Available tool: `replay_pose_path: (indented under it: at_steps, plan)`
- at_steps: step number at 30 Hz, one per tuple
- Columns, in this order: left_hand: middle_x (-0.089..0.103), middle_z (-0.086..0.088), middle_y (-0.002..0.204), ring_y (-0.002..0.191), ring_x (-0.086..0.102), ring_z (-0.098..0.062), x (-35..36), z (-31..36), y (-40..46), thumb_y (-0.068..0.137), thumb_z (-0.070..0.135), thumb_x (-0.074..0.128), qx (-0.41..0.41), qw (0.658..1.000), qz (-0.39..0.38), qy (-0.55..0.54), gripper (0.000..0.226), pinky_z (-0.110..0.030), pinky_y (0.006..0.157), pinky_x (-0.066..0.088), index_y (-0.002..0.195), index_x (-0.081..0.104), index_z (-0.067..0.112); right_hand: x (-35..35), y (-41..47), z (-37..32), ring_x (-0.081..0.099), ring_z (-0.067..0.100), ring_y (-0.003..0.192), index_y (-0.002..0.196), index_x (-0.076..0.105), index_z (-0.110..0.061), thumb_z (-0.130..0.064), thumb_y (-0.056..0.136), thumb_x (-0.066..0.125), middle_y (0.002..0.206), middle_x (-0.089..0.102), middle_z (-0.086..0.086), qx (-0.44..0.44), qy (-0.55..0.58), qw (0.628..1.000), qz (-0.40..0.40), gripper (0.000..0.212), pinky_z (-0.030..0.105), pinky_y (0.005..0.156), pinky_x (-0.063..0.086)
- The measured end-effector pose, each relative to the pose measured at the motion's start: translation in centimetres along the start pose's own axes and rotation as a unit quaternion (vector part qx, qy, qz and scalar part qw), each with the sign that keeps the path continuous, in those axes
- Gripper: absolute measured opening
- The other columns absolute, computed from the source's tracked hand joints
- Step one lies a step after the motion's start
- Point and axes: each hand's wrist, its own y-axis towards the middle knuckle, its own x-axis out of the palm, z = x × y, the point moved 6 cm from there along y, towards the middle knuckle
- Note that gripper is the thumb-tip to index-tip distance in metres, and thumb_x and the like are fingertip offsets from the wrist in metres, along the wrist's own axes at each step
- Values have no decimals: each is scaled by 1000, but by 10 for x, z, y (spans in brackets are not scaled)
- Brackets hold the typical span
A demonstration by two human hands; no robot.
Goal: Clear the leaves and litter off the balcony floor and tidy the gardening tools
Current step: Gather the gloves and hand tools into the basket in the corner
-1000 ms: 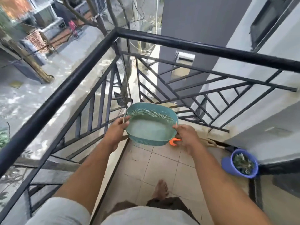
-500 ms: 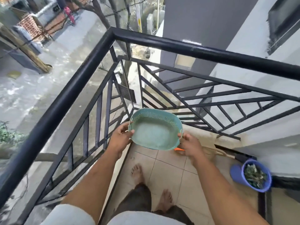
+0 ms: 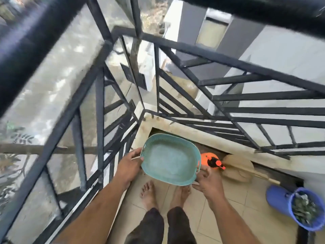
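- Right now the teal basket (image 3: 170, 160) is held in the air between both hands, above the tiled balcony floor (image 3: 233, 205) in the corner where the two runs of black railing (image 3: 98, 110) meet.
- It is tipped toward the camera, so its bare inside shows; nothing lies in it.
- The left hand (image 3: 129, 167) grips the left rim, thumb over the edge and the other fingers hidden behind the wall.
- The right hand (image 3: 208, 183) holds the lower right rim, fingers curled round it next to a small handle slot.
- Judged by its thin perforated plastic walls and the easy two-handed hold, the basket should be light and fairly stiff, with some flex if squeezed at mid-wall.
- The rolled rim and the handle slots at the two ends look like the best places to take it; the smooth wall would be more slippery.
- Empty, it could probably be carried by one hand at a slot.
- Just beyond the right rim, an orange tool (image 3: 212, 161) with a black part lies on the floor; what kind it is cannot be told.
- Beside that lies a straw broom (image 3: 237, 169), its stick running off to the right.
- Farther right, well apart from the basket, a blue bucket (image 3: 279, 199) leans over, with dry leaves (image 3: 305, 210) filling its mouth.
- Two bare feet (image 3: 148, 194) stand on the tiles directly under the basket.
- The tiles in view carry no loose leaves, so sweeping seems largely done and tidying the tools seems to be what remains.
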Motion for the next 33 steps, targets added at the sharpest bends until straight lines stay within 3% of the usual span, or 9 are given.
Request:
replay_pose_path:
  at_steps: [2,5,7,10,14,19,25,30,33]
  plan:
    - [77,15,120,108,76,-14,6,-19,42,83,32,69,7,999,5,43,40,-48,98,61,120,76,46,15,44,15,78,22,90,106,70,-31,-40,56,76,94,80,-4,25,-26,999,-5,52,58,85,63]
    - [80,10,111,91,79,-12,16,-39,105,88,25,60,66,983,1,172,43,-45,89,63,126,74,39,42,107,34,78,24,89,106,72,-28,-17,81,73,94,80,0,70,-32,996,-35,28,53,85,64]
    - [79,4,104,86,78,-14,30,-59,156,84,38,48,90,961,-6,263,47,-43,83,63,123,74,34,59,167,54,78,21,90,107,74,-29,-28,80,70,94,80,-3,69,-62,995,-40,27,51,86,64]
    - [74,-13,104,93,72,-36,38,-103,236,79,40,33,80,923,11,375,61,-45,83,60,122,72,21,80,243,83,75,9,78,107,74,-25,-33,81,66,88,78,-8,61,-114,991,-45,29,27,69,59]
    - [69,-12,89,78,70,-33,48,-174,335,77,32,43,37,914,13,403,38,-46,73,62,104,70,25,110,329,125,78,24,86,112,70,-31,-34,79,66,99,79,6,107,-107,986,-71,34,38,69,59]
    - [61,-21,98,92,66,-46,66,-171,365,82,26,53,-14,904,8,428,9,-41,76,53,89,55,22,140,402,155,70,24,105,128,59,-19,-27,90,71,123,69,12,160,-61,981,-95,40,37,72,61]
    - [46,-22,133,122,53,-46,72,-187,385,92,13,51,-56,913,23,403,34,-50,108,46,125,58,12,156,427,160,67,23,112,136,57,-30,-18,94,71,126,66,4,143,-82,978,-127,46,46,89,60]
    - [51,-16,132,125,54,-40,69,-185,392,88,16,49,-83,932,36,351,37,-50,108,47,125,57,16,164,419,142,57,18,78,147,41,-41,-5,90,54,99,66,5,103,-168,966,-170,69,39,72,44]
    - [50,-14,140,133,50,-38,76,-172,384,85,25,56,-69,935,36,346,57,-54,114,45,142,53,26,157,408,124,60,22,88,167,7,-30,0,89,56,130,66,13,85,-189,966,-157,97,37,71,45]
